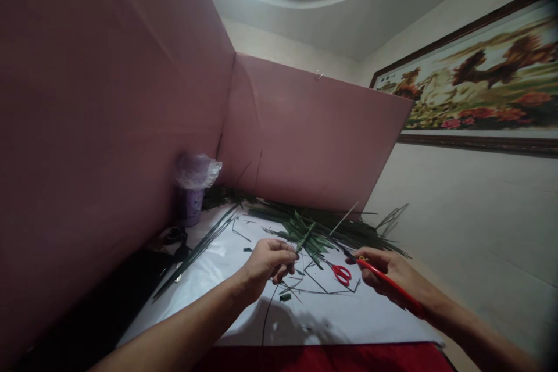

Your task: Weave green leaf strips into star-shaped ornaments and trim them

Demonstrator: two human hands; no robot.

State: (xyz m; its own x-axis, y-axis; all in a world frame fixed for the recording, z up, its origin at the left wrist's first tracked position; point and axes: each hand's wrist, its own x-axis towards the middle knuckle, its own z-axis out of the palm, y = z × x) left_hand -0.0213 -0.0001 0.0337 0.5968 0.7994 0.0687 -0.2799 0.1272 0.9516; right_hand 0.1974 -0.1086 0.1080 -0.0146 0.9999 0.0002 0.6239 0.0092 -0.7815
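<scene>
My left hand [274, 258] is closed in a pinch at the lower end of a spiky folded green leaf piece [305, 238], with leaf tips sticking out on several sides. A thin dark strand [267, 317] hangs below this hand. On the right, my right hand [390, 273] is wrapped round red-handled shears [387, 285], their dark tip pointing left toward the leaf piece. How far the blades are apart is hard to make out. Between the hands, small scissors with red finger loops [341, 274] lie on the white tabletop [370, 322].
Long green leaf strips [357, 233] lie across the back, and another bundle [200, 253] runs down the left. A purple cup [192, 203] with clear plastic over it stands at back left. Leaf scraps [285, 297] dot the table. Pink panels [305, 139] rise behind and left.
</scene>
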